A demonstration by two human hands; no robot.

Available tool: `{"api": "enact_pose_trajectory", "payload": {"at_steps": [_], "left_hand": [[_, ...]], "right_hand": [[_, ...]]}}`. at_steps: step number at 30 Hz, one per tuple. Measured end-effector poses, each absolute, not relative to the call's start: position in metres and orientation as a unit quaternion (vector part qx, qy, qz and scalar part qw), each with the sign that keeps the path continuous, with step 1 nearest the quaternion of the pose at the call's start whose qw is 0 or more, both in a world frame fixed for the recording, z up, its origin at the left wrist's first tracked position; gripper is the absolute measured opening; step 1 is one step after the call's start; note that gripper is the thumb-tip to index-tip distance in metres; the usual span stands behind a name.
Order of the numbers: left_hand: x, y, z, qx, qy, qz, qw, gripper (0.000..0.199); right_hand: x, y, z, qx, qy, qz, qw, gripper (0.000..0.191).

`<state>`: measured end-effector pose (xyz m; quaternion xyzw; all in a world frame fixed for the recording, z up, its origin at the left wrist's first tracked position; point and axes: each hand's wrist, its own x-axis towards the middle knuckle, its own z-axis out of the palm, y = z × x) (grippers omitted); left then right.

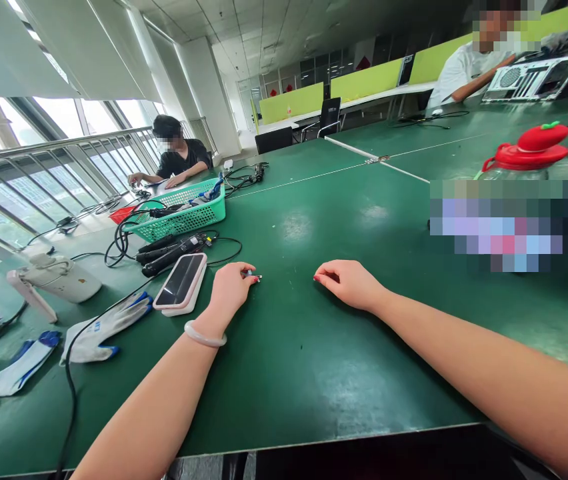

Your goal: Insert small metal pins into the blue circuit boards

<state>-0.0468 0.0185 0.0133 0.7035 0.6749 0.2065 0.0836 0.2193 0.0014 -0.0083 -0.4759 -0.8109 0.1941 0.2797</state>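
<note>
My left hand (231, 287), with a pale bracelet (205, 335) at its wrist, rests over the green table (284, 360) with its fingers curled closed round a small metallic item (253, 274) whose tip sticks out to the right. What that item is cannot be made out. Across a gap to the right, my right hand (349, 283) lies on the table with its fingers bent and thumb and fingertips together; anything between them is hidden. Just left of my left hand lies a phone (183, 282) in a pink-white case.
A green basket (179, 221) with cables, black devices (171, 252), gloves (107, 327) and a white device (61, 280) are at the left. A red-lidded bottle (529, 157) stands right. Two people sit farther back, one by a computer case (534, 79).
</note>
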Motion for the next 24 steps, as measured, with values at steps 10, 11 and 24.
{"api": "enact_pose_trajectory", "payload": {"at_steps": [10, 11, 24], "left_hand": [[-0.042, 0.026, 0.004, 0.681, 0.672, 0.265, 0.119, 0.026], [-0.038, 0.028, 0.001, 0.674, 0.670, 0.277, 0.141, 0.027], [0.018, -0.008, 0.009, 0.656, 0.455, 0.416, 0.436, 0.025]], "right_hand": [[0.217, 0.000, -0.006, -0.467, -0.822, 0.196, 0.261, 0.023], [0.217, 0.000, -0.006, -0.466, -0.823, 0.195, 0.261, 0.023], [0.210, 0.001, -0.010, -0.476, -0.835, 0.176, 0.213, 0.035]]}}
